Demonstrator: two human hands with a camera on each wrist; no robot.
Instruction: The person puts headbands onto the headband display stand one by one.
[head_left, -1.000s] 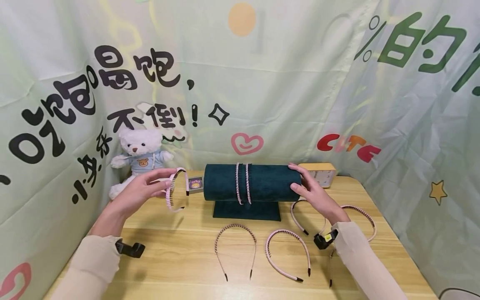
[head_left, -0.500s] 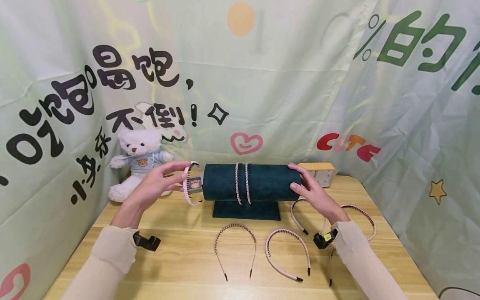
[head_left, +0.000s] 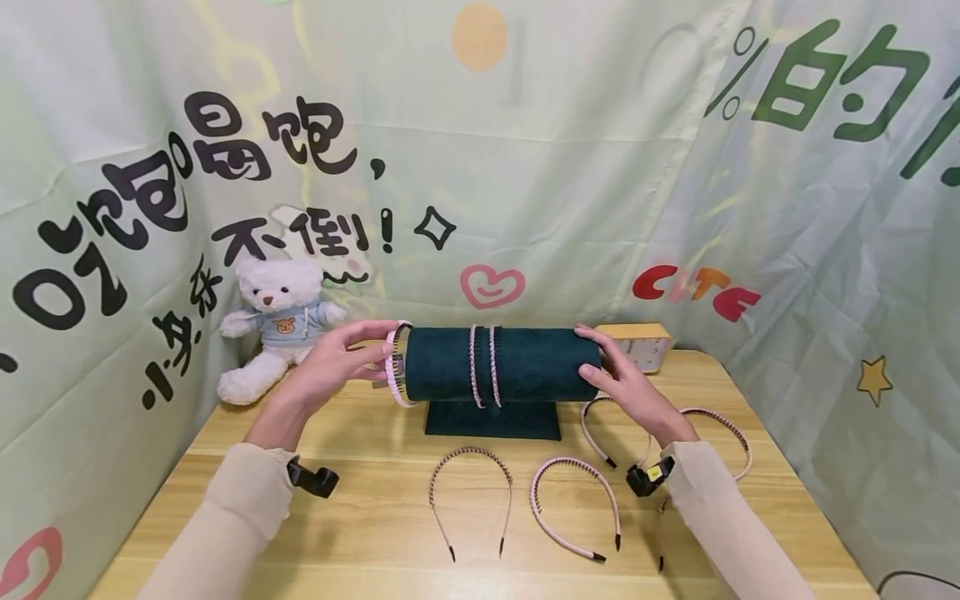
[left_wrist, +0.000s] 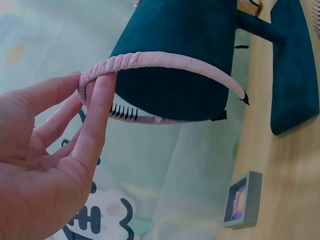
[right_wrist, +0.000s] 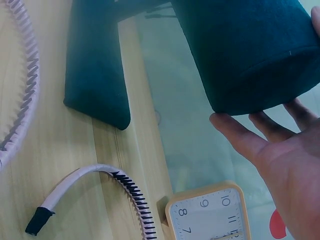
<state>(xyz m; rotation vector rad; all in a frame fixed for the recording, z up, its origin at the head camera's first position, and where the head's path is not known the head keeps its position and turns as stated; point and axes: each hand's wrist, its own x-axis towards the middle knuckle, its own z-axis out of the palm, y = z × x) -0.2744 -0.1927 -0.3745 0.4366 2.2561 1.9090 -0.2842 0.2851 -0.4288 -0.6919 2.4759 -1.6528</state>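
Pinching the pink headband (left_wrist: 160, 59) in the left grip (head_left: 326, 372) at the left end of the green roll (head_left: 536, 362), we could snag its comb teeth (left_wrist: 124, 113) if it's tilted; right grip (head_left: 636, 393), fingers spread, touches the right end. Left wrist view shows both black tips (left_wrist: 219, 116); we can't make them out from the head.

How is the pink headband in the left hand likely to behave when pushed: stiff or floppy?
The pink headband is probably stiff but springy: it holds its arch though the left hand pinches just one part. It looks light, being a slim band. Its inner teeth might snag on the green roll.
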